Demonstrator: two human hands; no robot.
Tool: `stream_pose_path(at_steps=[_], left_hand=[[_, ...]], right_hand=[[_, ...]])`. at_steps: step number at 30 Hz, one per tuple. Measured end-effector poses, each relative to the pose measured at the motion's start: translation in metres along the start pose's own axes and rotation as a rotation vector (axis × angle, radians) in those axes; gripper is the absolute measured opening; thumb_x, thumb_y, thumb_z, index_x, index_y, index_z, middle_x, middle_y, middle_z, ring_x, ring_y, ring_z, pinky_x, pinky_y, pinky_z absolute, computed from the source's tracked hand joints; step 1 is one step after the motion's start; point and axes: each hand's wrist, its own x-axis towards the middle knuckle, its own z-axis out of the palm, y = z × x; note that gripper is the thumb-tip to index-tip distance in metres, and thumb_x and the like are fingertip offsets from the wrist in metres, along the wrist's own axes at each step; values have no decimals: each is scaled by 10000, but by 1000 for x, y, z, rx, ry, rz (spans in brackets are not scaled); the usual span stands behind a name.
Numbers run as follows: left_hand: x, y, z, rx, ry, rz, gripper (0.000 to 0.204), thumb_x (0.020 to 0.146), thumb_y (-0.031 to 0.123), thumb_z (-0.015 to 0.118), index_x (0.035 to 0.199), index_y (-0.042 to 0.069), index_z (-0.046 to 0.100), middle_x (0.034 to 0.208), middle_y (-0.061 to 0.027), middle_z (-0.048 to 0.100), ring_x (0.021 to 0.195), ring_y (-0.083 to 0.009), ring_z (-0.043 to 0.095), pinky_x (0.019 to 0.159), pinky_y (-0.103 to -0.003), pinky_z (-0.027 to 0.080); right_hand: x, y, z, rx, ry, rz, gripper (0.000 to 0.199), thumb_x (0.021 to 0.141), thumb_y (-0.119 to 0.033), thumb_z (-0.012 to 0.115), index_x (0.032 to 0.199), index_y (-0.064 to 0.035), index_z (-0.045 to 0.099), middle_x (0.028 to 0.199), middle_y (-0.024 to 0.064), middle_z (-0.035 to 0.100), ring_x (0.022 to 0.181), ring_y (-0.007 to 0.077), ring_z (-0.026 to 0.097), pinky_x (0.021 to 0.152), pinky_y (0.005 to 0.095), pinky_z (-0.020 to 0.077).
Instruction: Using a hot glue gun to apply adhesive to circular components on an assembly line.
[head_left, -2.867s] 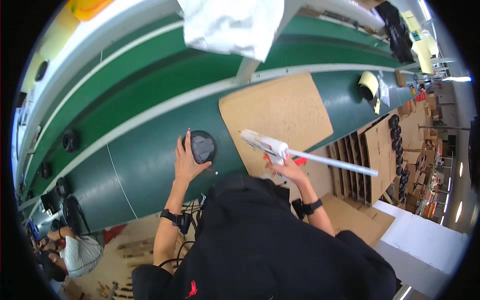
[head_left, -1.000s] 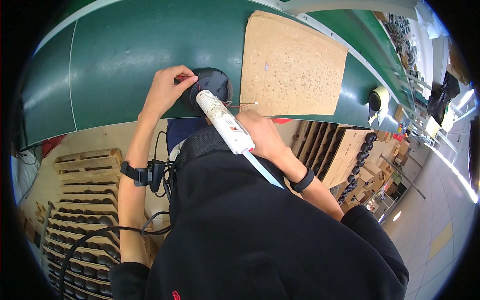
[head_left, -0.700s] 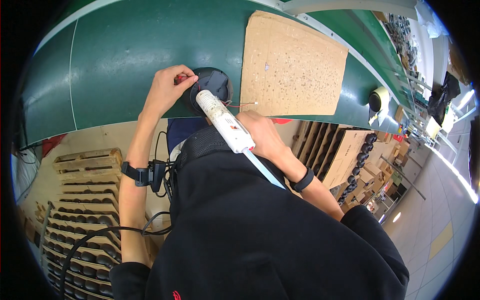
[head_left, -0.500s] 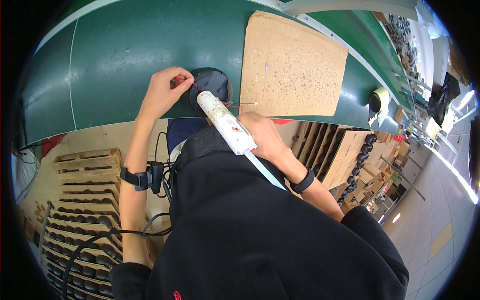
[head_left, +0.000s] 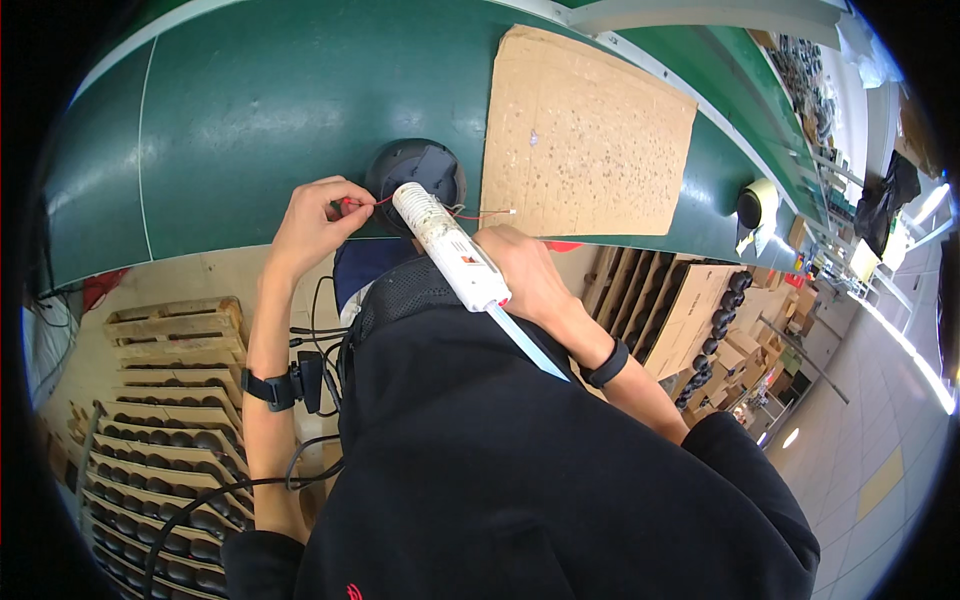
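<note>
Left hand (head_left: pixel 312 222) pinched shut on a thin red wire (head_left: pixel 362 203), fingertips closed, at the near-left edge of a round black speaker part (head_left: pixel 415 175) that sits on the green belt (head_left: pixel 250 110) close to its near edge. Right hand (head_left: pixel 530 280) wrapped tight round a white glue gun (head_left: pixel 450 247), a clear glue stick (head_left: pixel 528 342) poking out the back toward the body. Gun's long axis runs diagonal, rear down-right near the chest, nozzle up-left, tip at the near rim of the speaker part; can't tell if it touches. So the part lies straight ahead of both hands, left hand just beside it on the left, gun tip coming in from the right-near side; both about equally near. A second red wire (head_left: pixel 485 213) runs right from the part toward a cardboard sheet (head_left: pixel 585 135), which lies just to the right on the belt, near but apart. Open green belt to the left and beyond the part; near side is tight, belt edge right under the hands. Wooden pallets (head_left: pixel 160 335) and trays of dark round parts (head_left: pixel 150 500) on the floor below left, well apart.
</note>
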Motion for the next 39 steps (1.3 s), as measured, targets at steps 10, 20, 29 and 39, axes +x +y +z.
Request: stream_pose_path(at_steps=[10,20,29,39], left_hand=[[-2,4,2,48,35,55,703,717,74,816,1370,110,558,1238,-76,586,1105,-194,575,883,-347,526],[9,6,33,273,49,70,1073,631,110,895,1538,126,321,1553,-154,382,1391,-335,445,1134,-422,423],[-51,-2,38,3,97,-309,712,836,109,768,1457,46,424,1240,-198,619,1055,-245,654,841,-342,567],[71,37,-2,1,40,10,363,914,204,740,1177,-38,679,788,-9,661,734,-78,606,663,-239,497]], right_hand=[[-3,0,-9,43,-48,11,293,778,-187,710,949,15,583,894,208,629,890,407,621,739,488,507],[-16,4,-8,65,48,23,317,778,-182,718,990,3,573,965,204,627,932,406,626,765,472,526],[-27,5,-5,38,91,12,305,788,-173,722,1004,-17,573,978,172,630,995,374,621,772,459,545],[-18,6,4,-37,53,1,261,792,-130,693,1003,-25,583,980,153,620,990,351,615,730,446,538]])
